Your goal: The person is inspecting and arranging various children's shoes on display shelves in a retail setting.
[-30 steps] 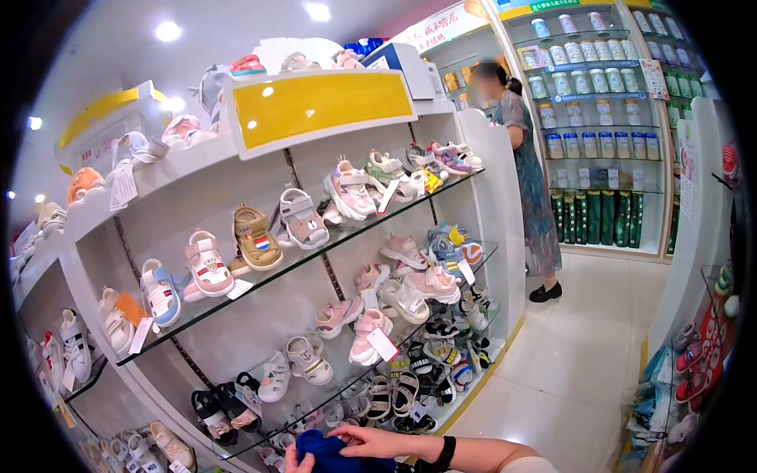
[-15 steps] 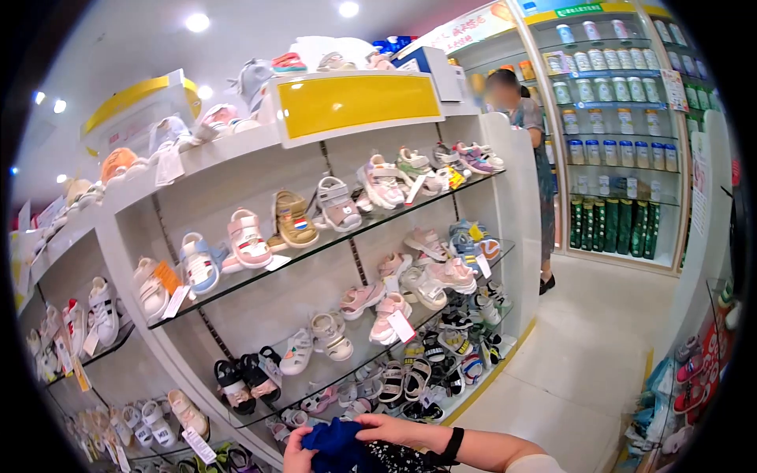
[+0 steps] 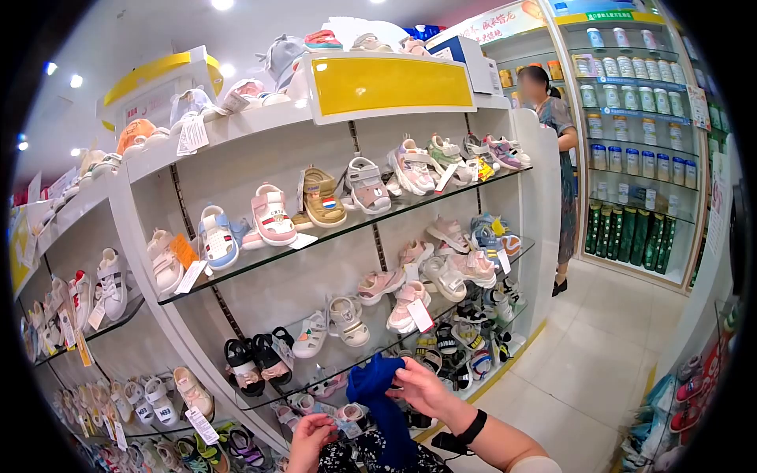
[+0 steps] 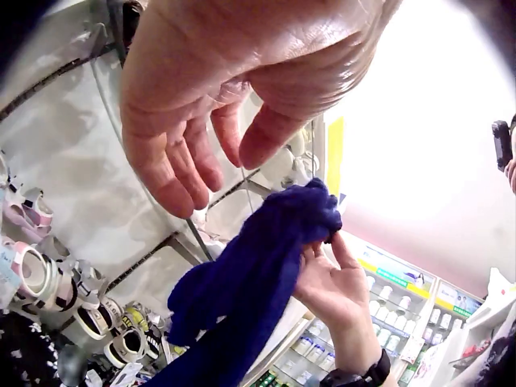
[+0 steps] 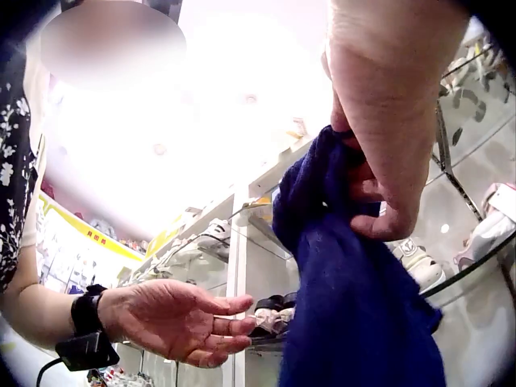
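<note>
A deep blue cloth hangs in folds from my right hand, bunched at its top end. Thumb and fingers of that hand pinch the bunch, as the right wrist view shows of the cloth. To the left of the cloth is my left hand, holding nothing. Its fingers are loosely curved and the thumb stands apart from them in the left wrist view. Both hands are low in front of the lowest shelves of a shoe rack, before a black patterned garment.
Rows of small children's shoes with tags stand on glass shelves in front of me. A tiled aisle runs along the right. At its far end a person stands beside shelves of cans.
My left hand has let go of the blue cloth and moved apart from it. The right hand has lifted the cloth, which now hangs down longer. The view has shifted somewhat.
</note>
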`<state>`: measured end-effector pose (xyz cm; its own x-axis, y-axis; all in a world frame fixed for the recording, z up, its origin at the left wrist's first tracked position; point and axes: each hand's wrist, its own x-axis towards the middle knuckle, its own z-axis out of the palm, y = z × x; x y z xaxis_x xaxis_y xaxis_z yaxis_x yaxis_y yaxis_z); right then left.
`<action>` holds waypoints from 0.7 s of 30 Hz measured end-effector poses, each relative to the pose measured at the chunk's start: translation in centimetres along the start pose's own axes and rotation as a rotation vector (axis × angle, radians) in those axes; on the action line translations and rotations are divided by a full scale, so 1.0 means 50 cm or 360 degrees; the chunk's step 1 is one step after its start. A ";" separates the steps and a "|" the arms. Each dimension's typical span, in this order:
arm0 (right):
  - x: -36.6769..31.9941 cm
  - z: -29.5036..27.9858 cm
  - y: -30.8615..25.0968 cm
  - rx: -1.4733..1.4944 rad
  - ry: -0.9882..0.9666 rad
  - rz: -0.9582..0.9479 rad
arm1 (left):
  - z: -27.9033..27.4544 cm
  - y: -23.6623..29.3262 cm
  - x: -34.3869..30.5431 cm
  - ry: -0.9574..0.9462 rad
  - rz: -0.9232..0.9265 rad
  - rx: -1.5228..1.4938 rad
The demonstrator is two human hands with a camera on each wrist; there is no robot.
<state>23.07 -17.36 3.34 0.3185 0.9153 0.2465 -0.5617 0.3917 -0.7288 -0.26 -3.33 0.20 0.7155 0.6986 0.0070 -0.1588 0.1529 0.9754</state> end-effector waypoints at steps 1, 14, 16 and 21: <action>0.006 -0.001 0.000 -0.0072 -0.0007 -0.0056 | 0.014 0.012 0.002 -0.0079 0.0005 0.0039; 0.019 0.067 0.027 0.0194 -0.0197 -0.0168 | 0.130 -0.040 0.083 -0.0466 0.0185 0.0143; 0.018 0.064 0.018 0.0243 -0.0197 -0.0185 | 0.122 -0.073 0.098 -0.0455 0.0208 0.0193; 0.008 0.061 0.001 0.0279 -0.0168 -0.0290 | 0.100 -0.120 0.103 -0.0672 -0.0338 0.0663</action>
<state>20.83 -16.70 5.35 0.3503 0.8293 0.4353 -0.6288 0.5527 -0.5469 7.81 -4.15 -4.49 0.9227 0.3338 -0.1928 0.2336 -0.0863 0.9685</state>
